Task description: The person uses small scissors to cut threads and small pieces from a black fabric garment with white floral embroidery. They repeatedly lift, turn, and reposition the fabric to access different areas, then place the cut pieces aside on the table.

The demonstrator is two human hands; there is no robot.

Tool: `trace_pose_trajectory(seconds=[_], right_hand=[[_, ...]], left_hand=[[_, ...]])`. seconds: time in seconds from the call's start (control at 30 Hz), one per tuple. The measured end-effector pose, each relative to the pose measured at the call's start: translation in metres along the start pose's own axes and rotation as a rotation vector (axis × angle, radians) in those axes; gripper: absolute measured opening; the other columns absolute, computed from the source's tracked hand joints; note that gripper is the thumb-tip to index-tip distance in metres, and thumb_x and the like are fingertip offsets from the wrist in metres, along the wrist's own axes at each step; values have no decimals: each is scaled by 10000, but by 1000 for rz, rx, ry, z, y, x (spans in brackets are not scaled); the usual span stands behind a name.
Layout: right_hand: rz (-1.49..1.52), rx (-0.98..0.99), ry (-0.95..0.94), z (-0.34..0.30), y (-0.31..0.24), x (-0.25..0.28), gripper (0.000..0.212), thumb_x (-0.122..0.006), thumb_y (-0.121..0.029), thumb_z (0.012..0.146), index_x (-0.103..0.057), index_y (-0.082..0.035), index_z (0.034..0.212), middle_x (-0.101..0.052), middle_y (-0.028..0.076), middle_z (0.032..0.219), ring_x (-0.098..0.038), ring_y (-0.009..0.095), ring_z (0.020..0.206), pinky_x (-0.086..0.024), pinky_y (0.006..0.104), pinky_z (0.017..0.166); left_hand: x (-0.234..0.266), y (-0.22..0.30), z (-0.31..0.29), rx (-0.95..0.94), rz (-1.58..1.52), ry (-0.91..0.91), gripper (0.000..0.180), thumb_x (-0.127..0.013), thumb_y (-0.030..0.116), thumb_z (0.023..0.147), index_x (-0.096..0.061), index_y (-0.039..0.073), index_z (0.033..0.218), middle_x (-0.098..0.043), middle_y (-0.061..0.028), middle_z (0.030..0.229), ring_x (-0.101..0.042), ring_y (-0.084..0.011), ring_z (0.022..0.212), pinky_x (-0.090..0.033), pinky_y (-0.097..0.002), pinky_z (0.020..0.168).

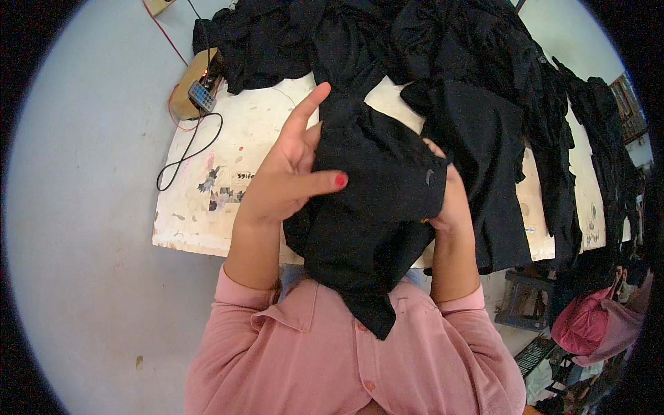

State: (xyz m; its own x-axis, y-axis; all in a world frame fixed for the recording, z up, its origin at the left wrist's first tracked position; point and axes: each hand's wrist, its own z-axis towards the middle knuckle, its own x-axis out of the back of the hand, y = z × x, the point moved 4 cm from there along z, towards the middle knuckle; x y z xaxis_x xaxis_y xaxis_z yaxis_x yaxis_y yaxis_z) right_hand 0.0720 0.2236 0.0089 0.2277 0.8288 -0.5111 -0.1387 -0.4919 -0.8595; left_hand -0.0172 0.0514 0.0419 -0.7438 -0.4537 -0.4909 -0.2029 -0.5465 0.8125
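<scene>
A black garment piece (380,187) hangs between my hands over the near table edge, and its lower corner drapes against my pink shirt. My left hand (280,169) is open at the garment's left side. Its index finger points up and away, and the thumb lies across the front of the fabric. On the other side, my right hand (453,200) holds the garment by its right edge. Part of that hand is behind the fabric, and fingertips show at the upper edge. A small grey mark shows on the cloth near this hand.
More black garments (470,41) lie heaped at the table's far side and hang over its right. The worn white table (207,232) carries a tan box-shaped device (187,97), a small remote (201,96) and a looped black cable (166,166). A pink cloth bundle (581,325) sits lower right.
</scene>
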Motion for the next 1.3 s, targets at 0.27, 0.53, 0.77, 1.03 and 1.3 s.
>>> trace_pose_trajectory(seconds=[0.27,0.53,0.77,1.03,1.3], right_hand=[[-444,130,-116,5,-20,10,477,-707,-95,810,-504,-31,1237,-528,-45,781,-480,45,666,-359,179,591],[-242,168,155,18,8,-6,169,-585,-28,873,-560,-22,1040,-582,5,877,-525,64,741,-427,195,692],[-83,29,208,2,6,-31,126,-540,-87,917,-440,-122,986,-452,-34,824,-429,50,637,-348,175,454],[-35,69,243,3,11,-26,105,-520,-69,917,-455,-117,984,-485,-8,814,-450,64,597,-384,191,467],[182,103,213,4,22,-22,101,-508,-48,917,-464,-123,968,-528,21,860,-478,74,571,-411,215,505]], left_hand=[[43,13,3,-140,1051,490,662,-634,-33,715,-349,51,1307,-625,-175,1092,-654,-228,900,-512,-320,785],[-7,-18,2,-101,636,-27,691,-734,94,783,-319,103,1336,-499,-108,1242,-538,-197,1090,-498,-316,851],[18,-15,11,-438,1064,535,769,-740,-2,691,-307,44,1325,-561,-205,1079,-615,-298,967,-479,-363,864],[34,2,12,96,65,324,763,-643,32,825,-157,95,1410,-537,-190,1203,-608,-282,1021,-496,-380,874],[18,-11,11,-384,866,426,962,-596,-113,723,-27,116,1465,-485,-206,1246,-561,-263,1058,-454,-366,930]])
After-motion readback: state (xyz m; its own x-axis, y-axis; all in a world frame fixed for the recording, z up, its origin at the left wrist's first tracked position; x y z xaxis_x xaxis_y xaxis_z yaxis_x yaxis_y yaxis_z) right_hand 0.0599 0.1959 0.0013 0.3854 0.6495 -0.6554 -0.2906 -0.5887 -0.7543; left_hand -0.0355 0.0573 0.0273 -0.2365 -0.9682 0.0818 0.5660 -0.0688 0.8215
